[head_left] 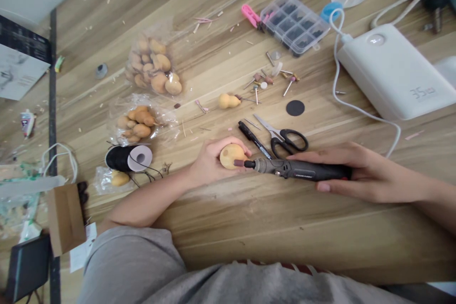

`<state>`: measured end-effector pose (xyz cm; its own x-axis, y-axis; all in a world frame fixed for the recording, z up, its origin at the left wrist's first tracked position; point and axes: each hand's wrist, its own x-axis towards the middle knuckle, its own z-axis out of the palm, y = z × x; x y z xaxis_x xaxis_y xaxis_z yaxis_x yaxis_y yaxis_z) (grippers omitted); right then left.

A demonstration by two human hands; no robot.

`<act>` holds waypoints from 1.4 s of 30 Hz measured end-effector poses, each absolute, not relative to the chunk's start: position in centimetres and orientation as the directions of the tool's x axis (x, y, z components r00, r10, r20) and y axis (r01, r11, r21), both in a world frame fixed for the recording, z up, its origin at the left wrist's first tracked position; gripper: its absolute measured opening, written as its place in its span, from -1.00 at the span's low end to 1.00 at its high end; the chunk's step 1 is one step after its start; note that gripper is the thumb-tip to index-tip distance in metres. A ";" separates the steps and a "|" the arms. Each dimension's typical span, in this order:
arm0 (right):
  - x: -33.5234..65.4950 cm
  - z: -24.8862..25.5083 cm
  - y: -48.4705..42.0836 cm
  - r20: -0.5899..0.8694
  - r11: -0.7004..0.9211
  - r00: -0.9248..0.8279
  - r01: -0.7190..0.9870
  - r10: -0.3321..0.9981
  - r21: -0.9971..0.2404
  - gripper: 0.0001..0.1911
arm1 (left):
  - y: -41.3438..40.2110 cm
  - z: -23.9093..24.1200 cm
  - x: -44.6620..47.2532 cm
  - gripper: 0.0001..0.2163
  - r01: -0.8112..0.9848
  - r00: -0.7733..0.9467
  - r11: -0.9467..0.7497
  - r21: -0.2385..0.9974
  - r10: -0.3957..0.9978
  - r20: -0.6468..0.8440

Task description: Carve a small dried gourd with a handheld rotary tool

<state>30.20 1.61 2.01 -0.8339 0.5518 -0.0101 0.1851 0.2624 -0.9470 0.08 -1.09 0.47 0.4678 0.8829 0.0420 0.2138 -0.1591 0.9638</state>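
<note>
Left grip [210, 164] is wrapped round one small gourd [231, 154], held down on the table [285, 228] not far from its front edge. Right grip [366, 173] is closed along one rotary tool [299, 169], which lies level, and its sanding bit [239, 163] touches the gourd's right side. Just behind the tool lie one black marker [253, 138] and one pair of scissors [287, 138], near the fingers but apart from them. Further back are one loose gourd [228, 101], one black disc [295, 108] and a scatter of spare bits [265, 83]. Two clear bags of gourds sit at left, the far bag [153, 66] and the near bag [137, 123], with one spool of black thread [128, 158] beside the near one. One compartment box [294, 23] and one white power bank [395, 73] lie at far right.
</note>
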 end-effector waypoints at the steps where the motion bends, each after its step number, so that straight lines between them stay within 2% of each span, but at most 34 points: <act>1: 30.2 2.1 1.6 -0.010 0.263 -0.837 0.183 0.546 -0.947 -0.42 | -1.1 0.4 0.0 -0.70 0.216 0.480 -0.167 0.962 0.876 0.044; 9: 30.0 2.2 1.6 -0.033 0.243 -0.851 0.187 0.524 -0.952 -0.47 | -0.7 1.0 0.1 -0.71 0.283 0.534 -0.302 0.910 0.838 0.111; 23: 30.1 2.1 1.6 -0.054 0.252 -0.860 0.207 0.507 -0.945 -0.47 | -0.9 1.0 0.1 -0.75 0.299 0.537 -0.283 0.911 0.839 0.084; 29: 30.2 2.2 1.5 -0.071 0.237 -0.819 0.246 0.570 -0.940 -0.48 | -1.0 1.2 0.5 -0.73 0.379 0.489 -0.304 0.874 0.868 0.089; 36: 30.0 2.4 1.5 -0.056 0.230 -0.852 0.203 0.520 -0.952 -0.47 | -0.9 0.9 0.1 -0.74 0.281 0.546 -0.248 0.927 0.836 0.058; 42: 30.1 2.1 1.4 -0.054 0.232 -0.812 0.229 0.581 -0.946 -0.43 | -1.0 1.1 0.4 -0.71 0.399 0.491 -0.313 0.862 0.867 0.088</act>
